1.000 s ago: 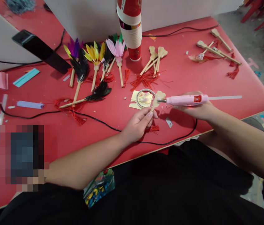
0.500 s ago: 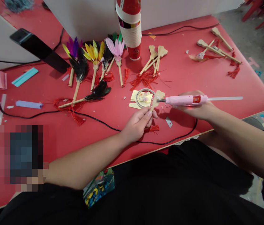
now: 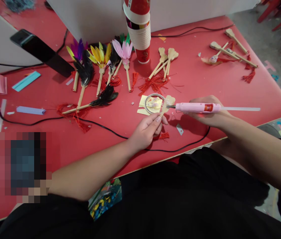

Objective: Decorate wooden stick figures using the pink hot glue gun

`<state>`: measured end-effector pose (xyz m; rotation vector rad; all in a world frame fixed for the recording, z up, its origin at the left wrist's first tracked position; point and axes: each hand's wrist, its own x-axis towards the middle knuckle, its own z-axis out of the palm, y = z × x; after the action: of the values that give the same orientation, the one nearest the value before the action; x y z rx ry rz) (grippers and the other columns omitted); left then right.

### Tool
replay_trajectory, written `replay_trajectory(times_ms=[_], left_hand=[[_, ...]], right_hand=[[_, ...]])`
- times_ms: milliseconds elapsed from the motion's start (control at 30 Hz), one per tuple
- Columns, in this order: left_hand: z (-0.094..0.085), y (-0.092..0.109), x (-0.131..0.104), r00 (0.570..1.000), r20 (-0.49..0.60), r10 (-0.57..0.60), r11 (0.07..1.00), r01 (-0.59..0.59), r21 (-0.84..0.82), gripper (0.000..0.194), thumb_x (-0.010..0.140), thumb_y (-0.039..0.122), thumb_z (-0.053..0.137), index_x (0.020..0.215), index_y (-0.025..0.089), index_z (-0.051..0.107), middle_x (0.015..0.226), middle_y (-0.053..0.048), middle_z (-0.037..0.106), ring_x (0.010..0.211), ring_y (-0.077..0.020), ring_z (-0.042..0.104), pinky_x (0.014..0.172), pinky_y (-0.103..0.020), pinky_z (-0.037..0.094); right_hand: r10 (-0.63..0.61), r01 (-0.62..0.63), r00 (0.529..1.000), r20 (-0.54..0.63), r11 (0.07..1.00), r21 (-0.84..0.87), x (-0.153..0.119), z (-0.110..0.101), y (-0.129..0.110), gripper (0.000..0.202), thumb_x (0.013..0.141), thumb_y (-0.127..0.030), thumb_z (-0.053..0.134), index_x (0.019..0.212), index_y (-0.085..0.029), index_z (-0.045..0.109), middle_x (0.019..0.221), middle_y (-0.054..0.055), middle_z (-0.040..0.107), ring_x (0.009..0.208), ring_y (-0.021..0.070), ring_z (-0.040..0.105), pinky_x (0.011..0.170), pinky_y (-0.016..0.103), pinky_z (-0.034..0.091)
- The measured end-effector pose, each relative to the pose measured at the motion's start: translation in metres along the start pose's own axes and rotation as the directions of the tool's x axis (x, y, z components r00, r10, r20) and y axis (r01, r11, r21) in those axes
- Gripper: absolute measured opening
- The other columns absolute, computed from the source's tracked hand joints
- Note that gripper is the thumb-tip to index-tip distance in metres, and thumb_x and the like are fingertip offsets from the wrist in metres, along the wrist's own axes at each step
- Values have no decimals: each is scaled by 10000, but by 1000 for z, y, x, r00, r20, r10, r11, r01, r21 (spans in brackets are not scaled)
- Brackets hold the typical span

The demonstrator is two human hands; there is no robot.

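Note:
My left hand [image 3: 146, 130] is closed around the handle of a small wooden fan-shaped stick [image 3: 168, 101], its scalloped head pointing up and away from me. A red tassel [image 3: 164, 135] shows just below those fingers. In my right hand [image 3: 209, 116] is a pink hot glue gun [image 3: 190, 107], with a clear glue stick [image 3: 241, 109] poking out of its back end. The gun's metal nozzle is at the lower part of the wooden head, apparently touching it. Behind the head lie a ring [image 3: 145, 104] and yellow paper pieces [image 3: 142, 112] with glue on them.
Several feathered sticks [image 3: 101, 59] lie at the back left, beside a propped dark phone [image 3: 43, 53]. Stacked paper cups [image 3: 142, 43] stand behind bare wooden sticks [image 3: 171, 56]; more sticks [image 3: 232, 54] are at far right. A black cable [image 3: 105, 126] loops across the red table [image 3: 85, 156].
Hardly anything differs. The glue stick's back end sits slightly further right and lower, and the glue gun has shifted very slightly; both hands keep their hold.

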<state>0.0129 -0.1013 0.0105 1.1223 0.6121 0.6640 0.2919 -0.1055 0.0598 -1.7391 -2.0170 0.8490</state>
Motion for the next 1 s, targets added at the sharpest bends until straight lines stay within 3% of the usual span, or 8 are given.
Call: replay_trajectory(times_ms=[100,267,433,533,833,933,1000], left_hand=[[-1,0,1,1000,-1,-11,1000,11,-15,455,1104,615,581,1033,168,628,569,110,331,503,-96,230,509,-252,220],[0,-1,1,1000,-4,-8,999,8,-33,466,1097,625,590,1032,165,631,569,111,337,498,-94,230,503,-250,220],[0,-2,0,999,26,23,1000,-23,5,450,1113,600,574,1037,162,642,576,103,357,512,-98,267,520,-248,260],[0,-3,-1,999,38,32,999,-32,13,441,1118,595,566,1043,167,641,578,102,359,515,-101,274,524,-249,272],[-1,-3,-1,999,28,17,999,-17,31,451,1109,616,568,1029,178,640,586,96,368,517,-102,283,521,-251,274],[0,-3,0,999,30,22,1000,-22,21,450,1111,610,571,1033,172,641,583,98,367,517,-101,283,521,-250,269],[0,-2,0,999,28,23,1000,-23,14,445,1111,603,576,1032,170,638,581,99,363,516,-100,281,520,-249,265]], right_hand=[[-66,65,998,-16,998,-27,0,0,2,293,901,-423,632,670,-251,577,630,-4,622,553,150,540,549,309,371],[-120,116,989,-89,992,-44,-4,2,8,210,908,-348,669,723,-252,644,689,6,648,610,167,576,618,327,455],[140,-120,989,-46,944,306,-7,7,4,353,853,-552,795,727,-261,641,665,6,633,635,207,627,584,354,537],[220,-204,976,5,894,399,-7,9,2,344,819,-567,825,760,-260,680,681,9,645,653,214,643,595,369,569],[317,-281,948,-41,887,366,-7,7,2,432,751,-575,877,947,-196,814,912,93,794,861,273,710,781,425,596],[226,-193,972,-65,925,328,-6,6,0,439,781,-584,857,1006,-208,823,1038,111,829,959,303,750,847,426,613],[167,-146,984,-59,954,261,-4,5,-1,381,823,-558,836,989,-217,806,1002,99,822,888,276,744,769,391,597]])
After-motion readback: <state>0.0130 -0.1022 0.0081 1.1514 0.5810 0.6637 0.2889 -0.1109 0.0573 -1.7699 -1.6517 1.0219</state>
